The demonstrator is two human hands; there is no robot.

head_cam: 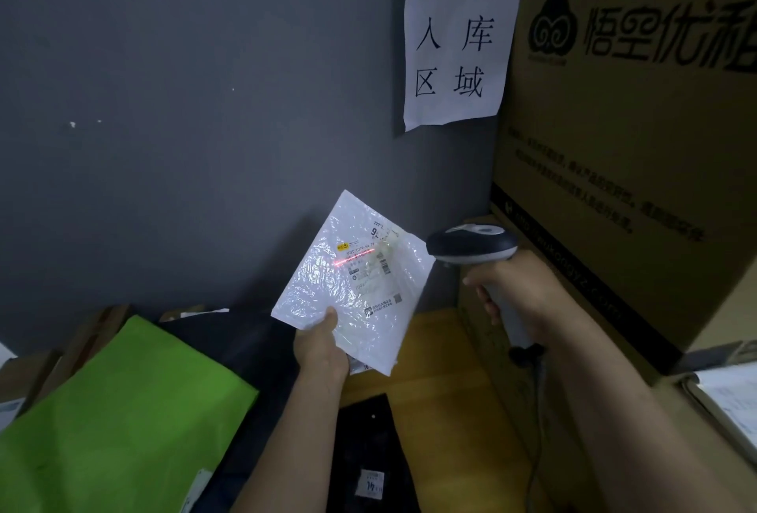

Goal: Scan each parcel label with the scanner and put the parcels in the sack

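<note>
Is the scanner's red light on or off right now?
On. A red line glows across the label of the white parcel, right where the scanner in the right hand is aimed.

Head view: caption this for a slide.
Left hand holds white parcel while right hand aims scanner, red line across the label.

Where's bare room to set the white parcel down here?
Bare patch: yellow surface between the black parcel and the cardboard boxes, below the white parcel the left hand holds. Left side is crowded: green parcel beside dark parcels.
</note>
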